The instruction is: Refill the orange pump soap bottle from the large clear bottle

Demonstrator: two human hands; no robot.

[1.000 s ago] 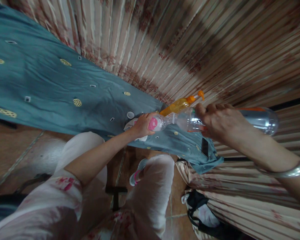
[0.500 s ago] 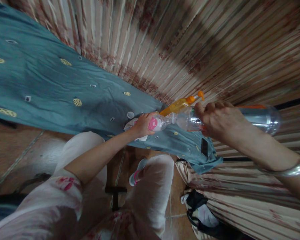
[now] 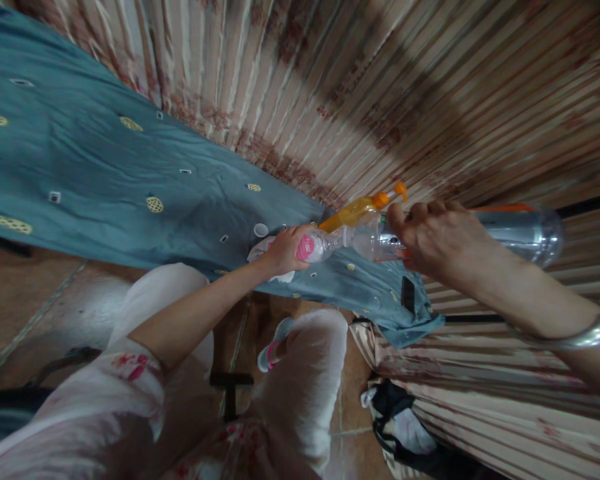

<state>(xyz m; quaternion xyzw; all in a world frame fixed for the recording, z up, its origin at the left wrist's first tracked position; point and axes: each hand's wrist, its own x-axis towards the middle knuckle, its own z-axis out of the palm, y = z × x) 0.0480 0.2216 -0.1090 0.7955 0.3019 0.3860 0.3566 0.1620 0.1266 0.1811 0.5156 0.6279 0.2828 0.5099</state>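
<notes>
My left hand (image 3: 281, 250) is wrapped round a small clear bottle with a pink label (image 3: 317, 245), held above the teal cloth (image 3: 105, 180). My right hand (image 3: 437, 240) grips a large clear plastic bottle (image 3: 520, 230) lying almost level, its neck meeting the mouth of the small bottle. Just behind the two necks stands an orange pump bottle (image 3: 357, 211). A silver bangle (image 3: 577, 339) sits on my right wrist.
A small white cap (image 3: 261, 230) lies on the teal cloth beside a white rag (image 3: 260, 252). A dark phone (image 3: 408, 294) rests near the cloth's corner. A striped curtain (image 3: 405, 87) hangs behind. A black bag (image 3: 405, 427) lies on the tiled floor by my knees.
The large bottle's far end has risen a little and my right hand has shifted slightly left. My left hand and the small bottle have stayed in place.
</notes>
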